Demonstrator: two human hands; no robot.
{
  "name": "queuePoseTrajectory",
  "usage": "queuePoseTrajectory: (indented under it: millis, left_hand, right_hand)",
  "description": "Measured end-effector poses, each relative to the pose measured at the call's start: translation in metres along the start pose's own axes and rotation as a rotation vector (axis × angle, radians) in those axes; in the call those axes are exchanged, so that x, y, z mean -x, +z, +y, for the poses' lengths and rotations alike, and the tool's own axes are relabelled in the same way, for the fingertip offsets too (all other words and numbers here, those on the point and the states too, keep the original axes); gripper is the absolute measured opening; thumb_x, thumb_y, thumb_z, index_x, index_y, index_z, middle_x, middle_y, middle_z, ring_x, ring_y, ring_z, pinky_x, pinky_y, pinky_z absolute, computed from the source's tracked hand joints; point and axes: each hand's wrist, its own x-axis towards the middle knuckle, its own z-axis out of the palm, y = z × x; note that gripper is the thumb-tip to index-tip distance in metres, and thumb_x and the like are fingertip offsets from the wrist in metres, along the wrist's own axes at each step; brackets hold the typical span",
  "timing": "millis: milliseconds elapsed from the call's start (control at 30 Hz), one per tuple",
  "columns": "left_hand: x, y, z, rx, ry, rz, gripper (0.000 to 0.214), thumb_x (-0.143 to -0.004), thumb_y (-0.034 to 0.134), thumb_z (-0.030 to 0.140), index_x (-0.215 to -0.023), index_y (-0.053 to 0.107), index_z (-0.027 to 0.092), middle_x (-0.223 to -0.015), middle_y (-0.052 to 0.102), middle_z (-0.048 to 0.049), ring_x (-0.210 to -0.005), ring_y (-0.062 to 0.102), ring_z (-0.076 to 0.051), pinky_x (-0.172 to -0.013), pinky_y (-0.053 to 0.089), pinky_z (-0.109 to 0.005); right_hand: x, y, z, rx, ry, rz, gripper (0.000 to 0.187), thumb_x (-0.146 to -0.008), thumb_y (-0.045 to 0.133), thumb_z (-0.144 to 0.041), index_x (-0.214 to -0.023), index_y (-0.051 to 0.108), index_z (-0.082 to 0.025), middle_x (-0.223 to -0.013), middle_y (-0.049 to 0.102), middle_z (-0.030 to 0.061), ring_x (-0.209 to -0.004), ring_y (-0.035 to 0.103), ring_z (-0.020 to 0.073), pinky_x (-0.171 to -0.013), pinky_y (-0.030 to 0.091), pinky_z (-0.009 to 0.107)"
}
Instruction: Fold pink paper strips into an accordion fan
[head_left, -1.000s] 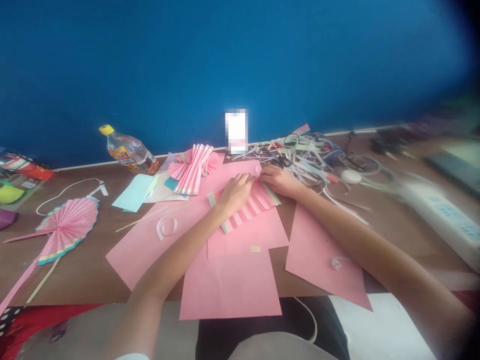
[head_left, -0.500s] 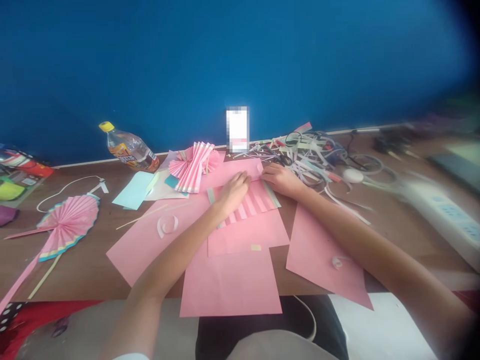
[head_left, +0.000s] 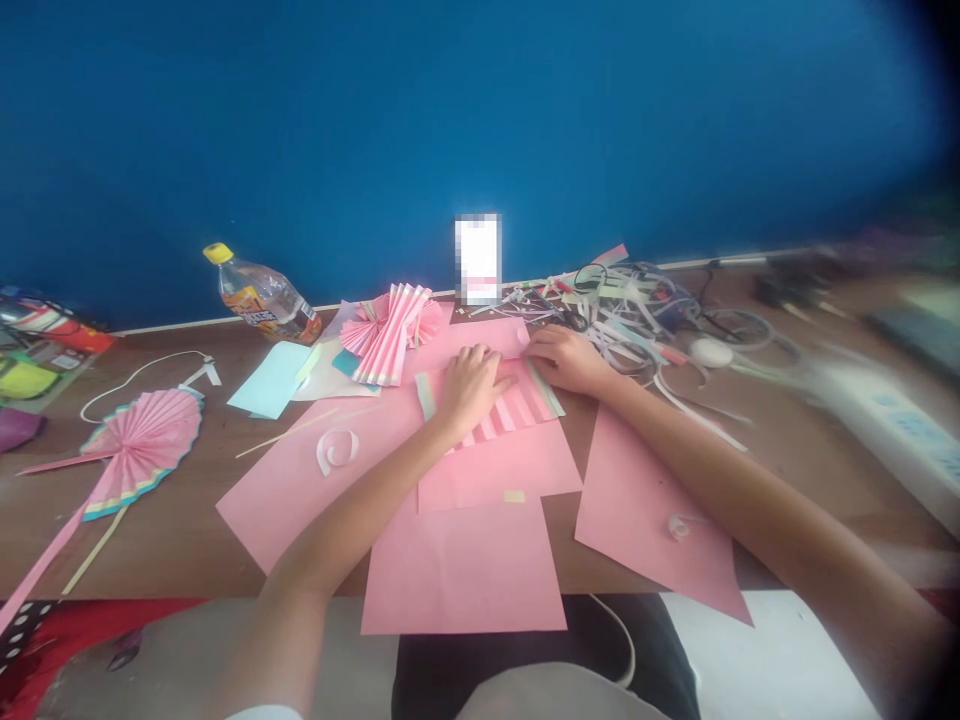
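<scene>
A pink sheet with accordion pleats lies in front of me, with a pale strip along its left and right edges. Across its pleats rests my left hand, fingers laid on the paper and thumb held out to the right. My right hand has its fingers bent and closed on the sheet's far right corner; the fingertips are partly hidden. Beneath are plain pink sheets. Just beyond my left hand sits a folded pink paper fan.
At left lies an opened pink fan with blue and yellow trim. A bottle with a yellow cap stands by the wall, and a phone leans there. Paper strips are heaped at right, near a power strip.
My left hand has slid slightly over the pleats, and its thumb now sticks out to the right. The right hand stays at the sheet's far corner.
</scene>
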Motion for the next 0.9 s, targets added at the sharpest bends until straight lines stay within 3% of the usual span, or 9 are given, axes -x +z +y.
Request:
queuePoseTrajectory:
  millis: [133,233,333,467,633,767,900]
  left_hand:
    - [-0.005,0.001,-0.009,0.019,0.153,-0.079,0.037,-0.095,0.045,0.041,-0.121,0.057,0.018,-0.127,0.056,-0.0128,-0.116,0.051,-0.027,-0.094,0.040,-0.038]
    - [-0.003,0.007,-0.010,-0.022,0.232,-0.086,0.038,-0.096,0.039,0.026,-0.130,0.050,0.013,-0.137,0.051,-0.0154,-0.124,0.048,-0.027,-0.102,0.037,-0.039]
    - [0.002,0.015,-0.007,-0.076,0.261,-0.076,0.046,-0.091,0.039,0.011,-0.137,0.042,0.007,-0.142,0.046,-0.0196,-0.131,0.043,-0.028,-0.108,0.033,-0.040]
    - [0.006,0.019,-0.005,-0.086,0.262,-0.073,0.059,-0.083,0.043,0.003,-0.141,0.035,0.007,-0.146,0.041,-0.0211,-0.138,0.036,-0.029,-0.110,0.031,-0.043]
    - [0.003,0.012,-0.002,-0.042,0.215,-0.049,0.038,-0.089,0.038,0.005,-0.124,0.051,0.009,-0.131,0.053,-0.0178,-0.126,0.047,-0.025,-0.103,0.039,-0.037]
    - [0.004,0.008,0.001,-0.022,0.118,0.009,0.025,-0.094,0.037,0.012,-0.101,0.061,0.014,-0.109,0.061,-0.0110,-0.105,0.054,-0.023,-0.087,0.045,-0.035]
    - [0.005,0.009,0.000,0.008,0.101,0.048,0.025,-0.095,0.038,0.014,-0.095,0.063,0.016,-0.102,0.060,-0.0080,-0.101,0.051,-0.021,-0.088,0.043,-0.032]
  right_hand:
    - [0.000,0.000,0.000,-0.046,0.078,0.015,0.030,-0.085,0.045,-0.014,-0.094,0.073,-0.019,-0.089,0.066,0.0101,-0.086,0.053,0.0241,-0.080,0.041,0.036]
    - [0.000,0.000,0.000,-0.083,0.082,0.023,0.029,-0.084,0.047,-0.015,-0.092,0.074,-0.020,-0.090,0.066,0.0099,-0.087,0.052,0.0244,-0.080,0.042,0.036]
    - [-0.001,-0.003,0.000,-0.095,0.035,-0.010,0.029,-0.084,0.047,-0.014,-0.092,0.075,-0.021,-0.090,0.066,0.0104,-0.087,0.052,0.0245,-0.080,0.042,0.037]
    - [-0.003,-0.008,0.001,-0.050,-0.060,-0.100,0.029,-0.082,0.047,-0.013,-0.088,0.074,-0.020,-0.090,0.065,0.0114,-0.089,0.054,0.0247,-0.081,0.042,0.037]
    - [-0.005,-0.011,0.001,-0.053,-0.035,-0.144,0.028,-0.083,0.047,-0.013,-0.089,0.074,-0.018,-0.091,0.064,0.0113,-0.087,0.056,0.0225,-0.078,0.042,0.033]
    - [-0.007,-0.011,-0.003,-0.175,0.144,-0.104,0.025,-0.086,0.050,-0.021,-0.088,0.075,-0.017,-0.087,0.065,0.0083,-0.077,0.058,0.0182,-0.073,0.042,0.029]
    - [-0.009,-0.012,-0.007,-0.264,0.309,-0.083,0.021,-0.084,0.057,-0.027,-0.082,0.076,-0.018,-0.083,0.066,0.0057,-0.071,0.058,0.0153,-0.070,0.042,0.027]
